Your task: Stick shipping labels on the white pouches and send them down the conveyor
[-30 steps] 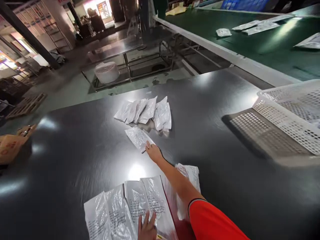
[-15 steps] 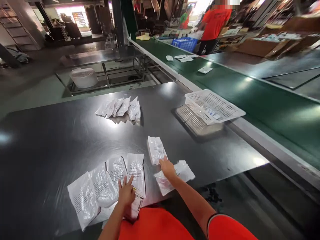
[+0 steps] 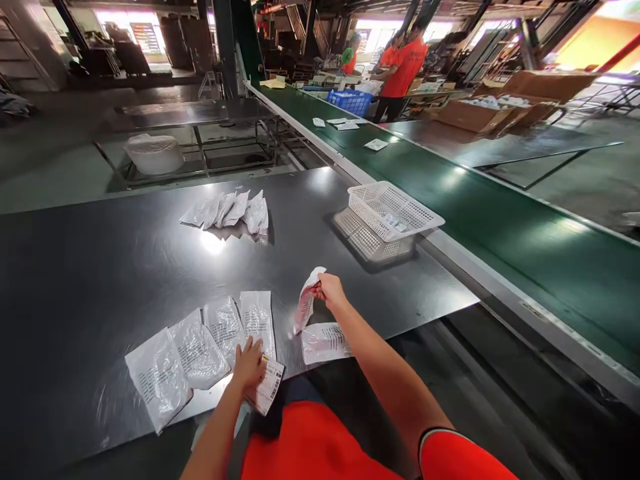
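My right hand (image 3: 331,291) is closed on the top end of a white plastic mailer bag (image 3: 305,308), which hangs tilted over the metal table. Below it a second white mailer bag (image 3: 325,343) lies flat, partly behind my right forearm. My left hand (image 3: 250,365) rests palm down with its fingers apart, beside a packet with a printed barcode label (image 3: 270,385) that juts past the table's near edge. Part of that packet is hidden under the hand. Several printed white mailer bags (image 3: 200,350) lie fanned out to the left and just beyond the fingertips.
Farther back on the metal table (image 3: 125,260) lies a row of white bags (image 3: 227,210). A white perforated basket (image 3: 395,210) with small packets sits at the table's right edge, by a green conveyor belt (image 3: 425,177). Beyond the belt are people, a blue crate (image 3: 350,101) and cardboard boxes (image 3: 480,113).
My right hand has lifted the mailer bag's end off the table, so the bag now stands tilted. The left hand stays near the labelled packet. The view has shifted slightly to the right.
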Available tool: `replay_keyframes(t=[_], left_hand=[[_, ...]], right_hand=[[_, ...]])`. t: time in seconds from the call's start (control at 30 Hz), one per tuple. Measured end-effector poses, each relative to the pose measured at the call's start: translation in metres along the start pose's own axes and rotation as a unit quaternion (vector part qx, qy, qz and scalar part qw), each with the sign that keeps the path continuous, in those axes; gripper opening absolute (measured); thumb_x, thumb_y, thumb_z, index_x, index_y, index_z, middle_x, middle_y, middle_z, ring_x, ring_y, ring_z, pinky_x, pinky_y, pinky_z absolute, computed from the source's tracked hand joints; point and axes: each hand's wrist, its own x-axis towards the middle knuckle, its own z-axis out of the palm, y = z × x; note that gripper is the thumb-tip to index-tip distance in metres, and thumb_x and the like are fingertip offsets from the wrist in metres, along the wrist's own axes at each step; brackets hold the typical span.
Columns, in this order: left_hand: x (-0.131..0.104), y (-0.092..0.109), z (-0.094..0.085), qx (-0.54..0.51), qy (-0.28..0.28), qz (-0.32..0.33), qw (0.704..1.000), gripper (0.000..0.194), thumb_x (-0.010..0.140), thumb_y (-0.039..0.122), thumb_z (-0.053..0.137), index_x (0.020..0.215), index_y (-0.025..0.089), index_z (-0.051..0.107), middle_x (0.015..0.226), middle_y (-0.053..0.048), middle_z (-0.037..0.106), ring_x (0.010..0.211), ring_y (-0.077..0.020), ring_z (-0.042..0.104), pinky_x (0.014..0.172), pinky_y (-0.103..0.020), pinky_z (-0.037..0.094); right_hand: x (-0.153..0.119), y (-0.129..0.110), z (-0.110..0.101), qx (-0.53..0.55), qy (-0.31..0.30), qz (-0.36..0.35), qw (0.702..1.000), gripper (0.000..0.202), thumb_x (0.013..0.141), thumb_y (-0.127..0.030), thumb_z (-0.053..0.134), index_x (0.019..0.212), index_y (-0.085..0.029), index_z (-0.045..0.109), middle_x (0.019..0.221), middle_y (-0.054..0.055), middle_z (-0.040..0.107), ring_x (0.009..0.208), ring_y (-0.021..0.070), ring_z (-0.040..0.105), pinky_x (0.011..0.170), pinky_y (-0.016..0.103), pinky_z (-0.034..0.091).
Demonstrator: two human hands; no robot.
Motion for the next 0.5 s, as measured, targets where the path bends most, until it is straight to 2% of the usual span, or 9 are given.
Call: replay_keyframes(t=[0.1,0.17,0.23,0.27,0.3,0.37,0.4,0.43,0.5], left_hand=[[-0.003,0.000,0.006,-0.003,-0.015,-0.012,1.000,0.026,0.083,0.022,0.044,0.089,0.020,0.070,0.154,-0.001,0.039,0.147,-0.0279,0.021,0.117,-0.058,0.017],[-0.002,0.002,0.008,-0.002,-0.020,-0.022,1.000,0.026,0.083,0.021,0.045,0.087,0.019,0.070,0.155,-0.002,0.039,0.147,-0.0284,0.020,0.117,-0.057,0.017],[0.001,0.007,0.007,0.003,-0.021,-0.030,0.999,0.028,0.083,0.022,0.044,0.088,0.018,0.071,0.155,-0.003,0.039,0.147,-0.0288,0.020,0.118,-0.057,0.017],[0.002,0.010,0.006,0.007,-0.020,-0.034,0.999,0.029,0.083,0.022,0.044,0.090,0.018,0.071,0.155,-0.003,0.038,0.147,-0.0292,0.020,0.118,-0.056,0.015],[0.004,0.014,0.005,0.012,-0.018,-0.039,0.999,0.030,0.084,0.022,0.043,0.091,0.017,0.072,0.155,-0.004,0.039,0.147,-0.0298,0.019,0.119,-0.056,0.013],[0.006,0.021,0.004,0.021,-0.014,-0.051,0.998,0.032,0.085,0.023,0.043,0.095,0.017,0.072,0.154,-0.006,0.039,0.147,-0.0315,0.019,0.119,-0.056,0.011],[0.007,0.025,0.004,0.025,-0.014,-0.058,0.998,0.032,0.086,0.024,0.043,0.096,0.016,0.072,0.154,-0.007,0.040,0.147,-0.0326,0.020,0.119,-0.056,0.011],[0.008,0.028,0.003,0.028,-0.014,-0.066,0.997,0.031,0.086,0.024,0.044,0.096,0.016,0.072,0.153,-0.007,0.041,0.146,-0.0337,0.021,0.118,-0.057,0.013],[0.010,0.035,0.001,0.037,-0.010,-0.081,0.996,0.031,0.086,0.023,0.044,0.098,0.016,0.072,0.151,-0.008,0.044,0.145,-0.0352,0.025,0.117,-0.058,0.019]], right_hand=[[0.003,0.001,0.032,-0.037,-0.034,-0.007,0.999,0.033,0.091,-0.036,0.043,0.098,-0.011,0.061,0.080,0.010,0.069,0.071,0.0184,0.065,0.063,0.029,0.053],[-0.005,0.010,0.051,-0.052,-0.050,-0.011,0.997,0.035,0.091,-0.037,0.044,0.110,-0.012,0.059,0.096,0.012,0.070,0.086,0.0208,0.066,0.075,0.033,0.054],[-0.021,0.028,0.055,-0.102,-0.077,-0.048,0.991,0.037,0.087,-0.034,0.051,0.120,-0.016,0.057,0.117,0.014,0.066,0.108,0.0238,0.061,0.093,0.040,0.049],[-0.033,0.041,0.050,-0.163,-0.095,-0.089,0.978,0.040,0.085,-0.031,0.056,0.123,-0.019,0.056,0.128,0.014,0.061,0.120,0.0260,0.054,0.102,0.044,0.042],[-0.045,0.057,0.040,-0.244,-0.114,-0.139,0.953,0.045,0.082,-0.028,0.060,0.125,-0.021,0.056,0.139,0.014,0.053,0.130,0.0284,0.045,0.109,0.048,0.033],[-0.071,0.093,0.012,-0.432,-0.124,-0.217,0.867,0.056,0.077,-0.027,0.067,0.131,-0.024,0.053,0.153,0.014,0.035,0.143,0.0342,0.024,0.113,0.059,0.017],[-0.083,0.112,-0.004,-0.503,-0.112,-0.218,0.829,0.063,0.075,-0.029,0.069,0.135,-0.024,0.050,0.157,0.015,0.026,0.145,0.0369,0.017,0.112,0.064,0.013],[-0.093,0.131,-0.020,-0.552,-0.093,-0.190,0.806,0.071,0.074,-0.032,0.071,0.139,-0.024,0.046,0.158,0.016,0.020,0.145,0.0400,0.012,0.109,0.068,0.011],[-0.104,0.162,-0.049,-0.602,-0.060,-0.098,0.790,0.080,0.075,-0.037,0.071,0.146,-0.027,0.037,0.160,0.017,0.013,0.144,0.0450,0.009,0.103,0.075,0.016]])
